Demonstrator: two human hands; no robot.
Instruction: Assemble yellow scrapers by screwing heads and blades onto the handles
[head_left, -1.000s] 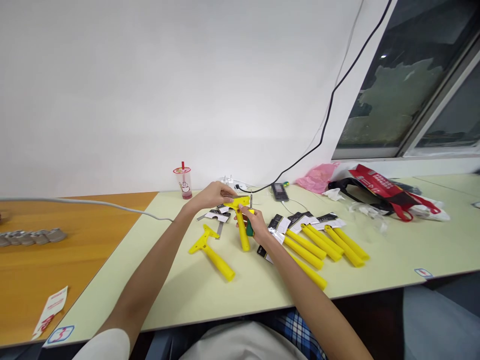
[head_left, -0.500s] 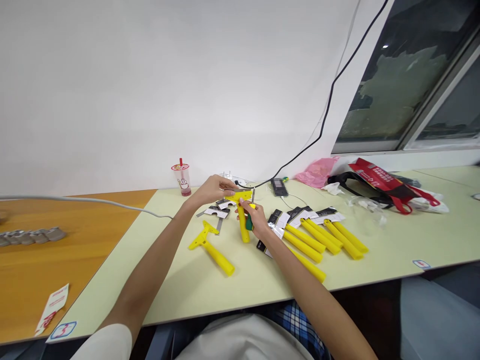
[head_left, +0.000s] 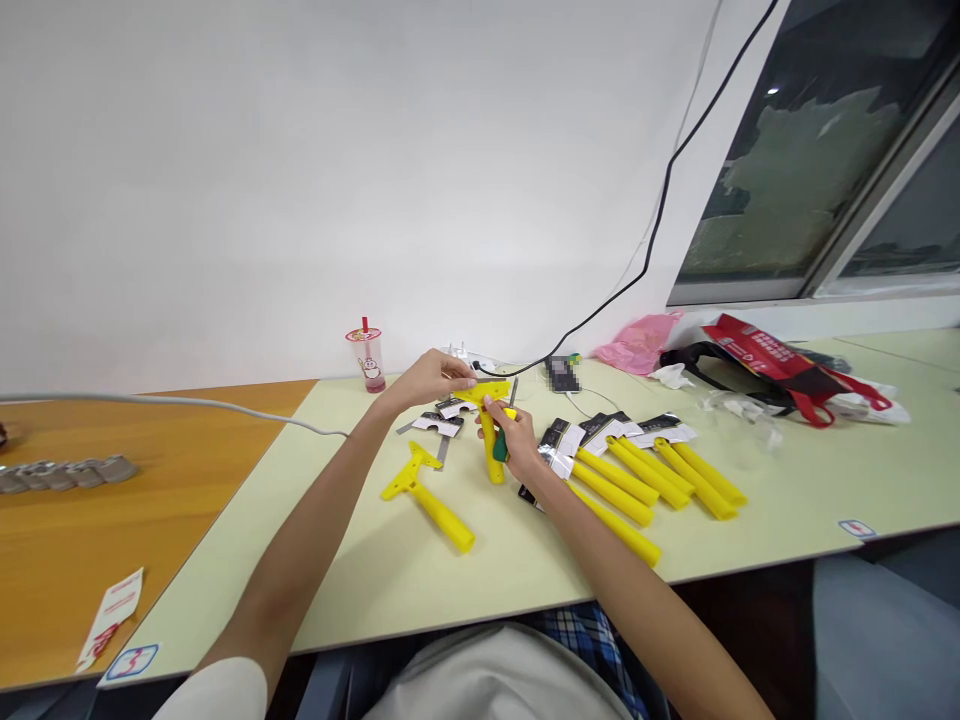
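the held scraper point(head_left: 493, 457), yellow and t-shaped, is between both hands at the middle of the pale tabletop point(head_left: 390, 600), head at the far end, handle pointing back; whether the handle's end touches down cannot be told. the left grip point(head_left: 436, 380) is closed on the left end of the held scraper's head, where a thin grey strip point(head_left: 493, 380) runs along the far edge. the right grip point(head_left: 511, 436) is wrapped round a green-handled tool point(head_left: 500, 447), its shaft just right of the held scraper's head, with the thumb on the scraper's neck. to the near left of the held scraper lies a second yellow scraper point(head_left: 435, 506); just left of the held scraper, black-and-white cards point(head_left: 448, 427). to its right spread several yellow handles point(head_left: 649, 473); to its far left stands a cup point(head_left: 370, 362).
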